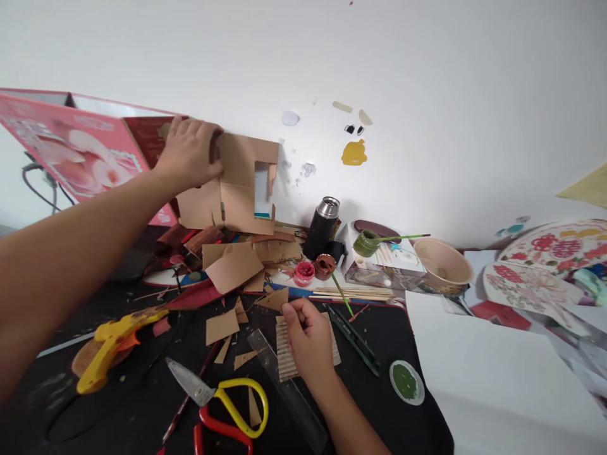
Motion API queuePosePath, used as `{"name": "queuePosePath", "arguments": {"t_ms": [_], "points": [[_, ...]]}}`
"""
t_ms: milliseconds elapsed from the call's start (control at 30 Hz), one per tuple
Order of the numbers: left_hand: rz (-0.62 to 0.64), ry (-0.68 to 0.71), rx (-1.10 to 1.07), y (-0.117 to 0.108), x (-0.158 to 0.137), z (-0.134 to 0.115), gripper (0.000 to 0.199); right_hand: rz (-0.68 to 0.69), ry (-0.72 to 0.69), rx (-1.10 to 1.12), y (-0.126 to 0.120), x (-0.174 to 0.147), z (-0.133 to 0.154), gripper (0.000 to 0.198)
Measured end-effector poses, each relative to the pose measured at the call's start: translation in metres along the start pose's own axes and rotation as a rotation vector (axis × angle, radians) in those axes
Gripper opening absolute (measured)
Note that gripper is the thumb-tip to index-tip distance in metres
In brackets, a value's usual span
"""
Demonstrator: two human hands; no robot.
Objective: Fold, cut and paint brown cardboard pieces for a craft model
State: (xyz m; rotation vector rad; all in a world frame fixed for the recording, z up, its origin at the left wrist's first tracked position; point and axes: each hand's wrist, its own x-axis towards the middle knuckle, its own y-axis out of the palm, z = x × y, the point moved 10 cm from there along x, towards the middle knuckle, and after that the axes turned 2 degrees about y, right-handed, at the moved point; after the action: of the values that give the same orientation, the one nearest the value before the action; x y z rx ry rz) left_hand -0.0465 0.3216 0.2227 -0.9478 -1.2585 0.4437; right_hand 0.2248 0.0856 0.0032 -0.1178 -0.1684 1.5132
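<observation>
My left hand [190, 151] is closed over the upper part of a brown cardboard sheet [237, 183], which stands upright beside a pink box and has a window-like cutout. My right hand [312, 341] is low over the black table, thumb and fingers pinched together; what they hold, if anything, is hidden. Beneath it lies a piece of corrugated cardboard [286, 357]. A pointed cardboard scrap [274, 299] is by its fingertips. A clear ruler [289, 392] lies left of this hand, and a dark green utility knife [353, 341] lies right of it.
Scissors [232, 404] and a yellow hot glue gun [111, 344] lie at front left. The pink box [95, 148] stands at back left. Behind are a black flask [321, 229], paint jars [304, 273] and a bowl [443, 262]. A lid of green paint [406, 382] sits at right.
</observation>
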Motion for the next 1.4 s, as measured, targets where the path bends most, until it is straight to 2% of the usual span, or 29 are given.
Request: {"name": "queuePosePath", "arguments": {"t_ms": [100, 233, 467, 567, 600, 667, 767, 967, 1200, 1400], "points": [[0.037, 0.078, 0.006, 0.003, -0.001, -0.012, 0.058, -0.008, -0.007, 0.015, 0.001, -0.001, 0.0, 0.04], [0.051, 0.162, -0.001, 0.006, -0.011, -0.036, 0.072, 0.018, -0.029, -0.036, 0.007, -0.004, 0.001, 0.039], [-0.046, 0.142, -0.007, -0.016, -0.025, -0.048, 0.072, 0.007, 0.014, 0.001, 0.003, -0.002, -0.002, 0.042], [-0.044, 0.098, -0.053, -0.017, -0.045, -0.057, 0.061, 0.009, -0.009, -0.021, 0.004, -0.004, 0.0, 0.04], [-0.011, 0.075, -0.085, -0.011, -0.053, -0.061, 0.054, 0.013, -0.026, -0.038, 0.005, -0.005, 0.002, 0.04], [0.095, 0.123, -0.118, 0.008, -0.069, -0.078, 0.039, 0.024, -0.051, -0.072, 0.008, -0.007, 0.005, 0.038], [0.355, 0.258, -0.125, 0.049, -0.091, -0.109, 0.028, 0.033, -0.061, -0.098, 0.01, -0.008, 0.007, 0.037], [0.536, 0.288, 0.034, 0.09, -0.091, -0.137, 0.022, 0.022, -0.068, -0.092, 0.009, -0.007, 0.009, 0.036], [0.608, 0.336, 0.079, 0.125, -0.092, -0.164, 0.017, 0.04, -0.081, -0.102, 0.011, -0.008, 0.014, 0.036], [0.587, 0.308, 0.111, 0.127, -0.094, -0.163, 0.023, 0.046, -0.094, -0.108, 0.011, -0.009, 0.02, 0.034]]}}
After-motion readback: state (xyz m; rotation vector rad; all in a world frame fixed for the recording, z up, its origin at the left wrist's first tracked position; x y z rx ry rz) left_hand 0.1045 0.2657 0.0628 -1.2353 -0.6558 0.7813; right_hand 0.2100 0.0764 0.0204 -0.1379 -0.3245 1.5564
